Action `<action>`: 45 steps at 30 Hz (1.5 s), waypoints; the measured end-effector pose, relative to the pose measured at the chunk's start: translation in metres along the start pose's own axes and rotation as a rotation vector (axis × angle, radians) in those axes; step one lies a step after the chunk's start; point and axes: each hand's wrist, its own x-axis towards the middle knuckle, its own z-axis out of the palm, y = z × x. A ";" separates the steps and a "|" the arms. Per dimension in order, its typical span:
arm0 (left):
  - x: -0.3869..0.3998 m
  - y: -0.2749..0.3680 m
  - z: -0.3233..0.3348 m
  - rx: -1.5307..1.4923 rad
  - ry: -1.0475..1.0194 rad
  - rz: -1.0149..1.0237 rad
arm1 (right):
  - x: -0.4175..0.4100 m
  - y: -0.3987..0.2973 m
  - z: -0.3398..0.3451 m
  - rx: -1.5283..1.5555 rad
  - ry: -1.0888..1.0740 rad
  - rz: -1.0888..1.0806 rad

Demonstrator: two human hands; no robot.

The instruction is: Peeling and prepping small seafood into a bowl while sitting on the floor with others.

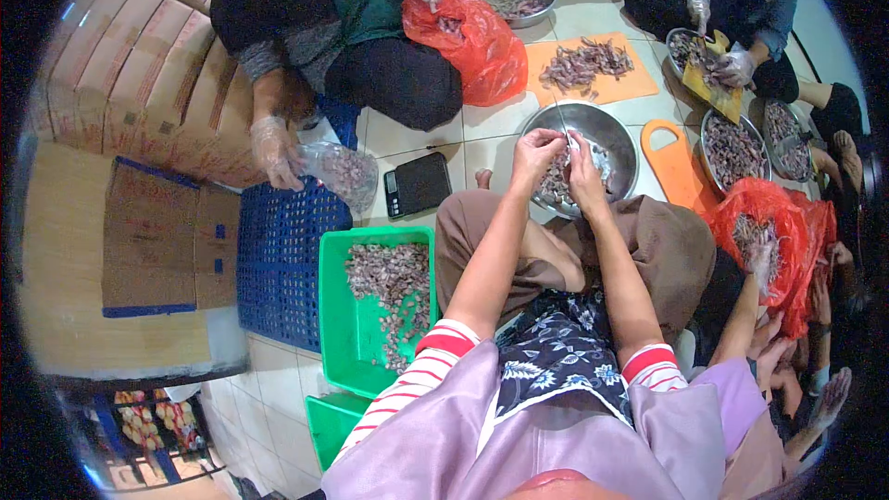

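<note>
Both my hands meet above a wide steel bowl point(628, 153) that rests on the floor against my crossed legs. My left hand point(533, 158) pinches a small piece, mostly hidden by the fingertips. Close beside it, my right hand point(587, 177) grips what looks like a thin knife point(561, 111), its narrow blade pointing away from me. Something small and white shows between the fingers. Inside the bowl lie greyish-purple pieces point(552, 184), which look like small squid, and some whitish matter. Beyond the bowl, more uncut pieces point(583, 68) are heaped on an orange cutting board point(642, 83).
At left are a green tub point(333, 305) of cut pieces, a black scale point(418, 184) and a blue crate point(285, 264). A gloved person holds a clear bag point(344, 170) by a red bag point(479, 48). Another orange board point(670, 160) lies right. Co-workers sit around with filled bowls.
</note>
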 end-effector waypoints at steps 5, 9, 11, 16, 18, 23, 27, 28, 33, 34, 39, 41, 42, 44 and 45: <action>0.000 0.001 0.002 0.057 -0.063 0.018 | 0.003 0.013 0.003 -0.021 0.037 0.041; -0.006 0.004 0.007 0.111 -0.103 0.006 | 0.004 0.018 0.000 -0.022 0.085 0.062; -0.009 0.004 0.008 0.115 -0.132 -0.033 | 0.003 0.019 0.001 -0.047 0.122 0.058; -0.007 0.004 0.005 0.121 -0.118 -0.088 | 0.008 0.024 0.005 0.004 0.142 0.078; -0.008 0.005 0.009 0.064 -0.158 -0.131 | 0.009 0.033 0.001 0.044 0.161 0.207; -0.011 0.006 0.011 0.031 -0.172 -0.128 | 0.008 0.027 0.000 0.257 0.126 0.353; -0.004 0.005 0.005 -0.175 -0.195 -0.162 | 0.015 0.045 -0.007 0.488 0.205 0.383; -0.001 0.006 -0.002 -0.268 -0.183 -0.165 | 0.014 0.036 -0.010 0.699 0.129 0.491; -0.005 0.005 0.005 -0.263 -0.134 -0.101 | -0.001 0.007 -0.009 0.540 0.040 0.424; -0.004 0.005 0.006 -0.261 -0.139 -0.100 | -0.002 0.004 -0.007 0.490 0.052 0.417; -0.004 0.003 0.004 -0.042 -0.022 0.007 | -0.003 -0.010 -0.005 0.149 0.022 0.081; -0.005 0.003 0.006 -0.022 -0.021 0.028 | -0.001 -0.002 -0.003 0.040 0.076 -0.052; -0.005 0.003 0.008 -0.003 -0.020 0.051 | 0.000 0.002 -0.004 -0.069 0.128 -0.186; -0.005 0.004 0.007 0.011 -0.044 0.036 | 0.000 0.004 -0.004 -0.034 0.111 -0.110; -0.005 0.004 0.006 0.026 -0.065 0.022 | 0.000 0.001 -0.003 0.002 0.090 -0.036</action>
